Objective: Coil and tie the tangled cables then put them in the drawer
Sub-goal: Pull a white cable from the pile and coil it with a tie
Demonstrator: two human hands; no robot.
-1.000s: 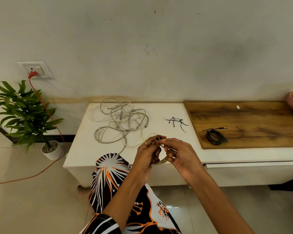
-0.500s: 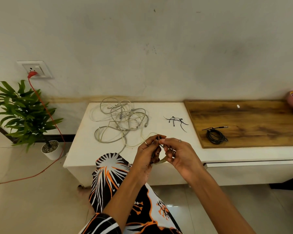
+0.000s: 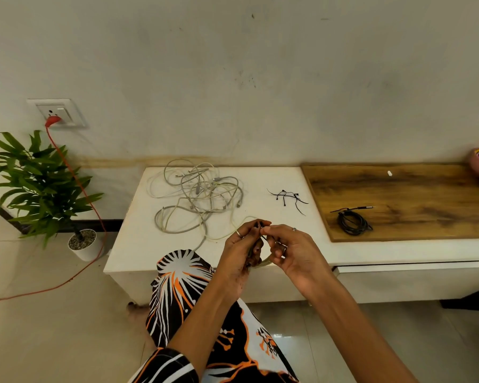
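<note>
- Pale cable coil (image 3: 263,262) sits gripped in my left hand (image 3: 242,248), just off the front edge of the white cabinet top (image 3: 260,183).
- My right hand (image 3: 291,250) pinches a thin black tie (image 3: 264,238) at the coil.
- Tie lies between both hands, long axis running left-right; right hand judged nearer its free end.
- Tangled cables (image 3: 199,194) remain at the far left; black coiled cable (image 3: 353,223) rests on the wooden board (image 3: 426,189).

Soft, even, warm light fills the room; its source is out of view. The glossy pale floor tiles (image 3: 296,338) carry a small bright reflection. Shadows are faint, with a dim band under the low white cabinet (image 3: 127,244). Wide-angle distortion bends the edges. Focus is fairly sharp, slightly soft at the fingers.
</note>
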